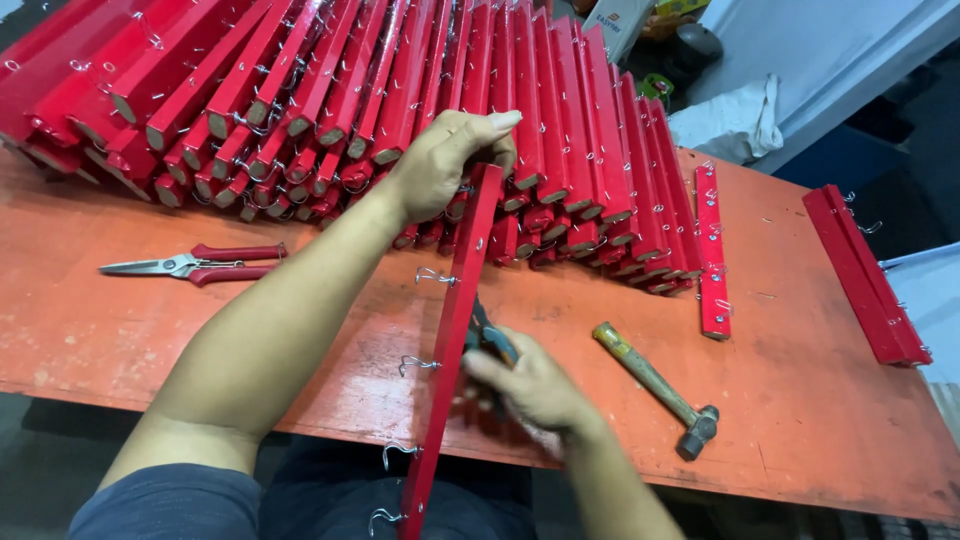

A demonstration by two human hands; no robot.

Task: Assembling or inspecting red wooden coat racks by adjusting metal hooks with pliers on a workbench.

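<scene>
The left hand (440, 165) clamps the top of a long red-painted wooden slat (452, 330) with wire hooks, stood edge-on over the orange table (800, 400) — stiff, light, best held between hooks — while the right hand (530, 385) squeezes blue-handled pliers (492, 338) against it.

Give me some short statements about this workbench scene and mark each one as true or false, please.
1. The left hand grips the top end of a red wooden strip that stands on its edge. True.
2. The right hand is empty. False: it holds a small tool with dark handles against the strip; the tool is partly hidden, so its kind is unclear.
3. The hammer lies on the orange table, to the right of the right hand, untouched. True.
4. The red-handled snips are in the left hand. False: they lie on the table, left of the arm.
5. Metal hooks stick out of the held strip. True.
6. The stacked strips are blue. False: they are red.
</scene>
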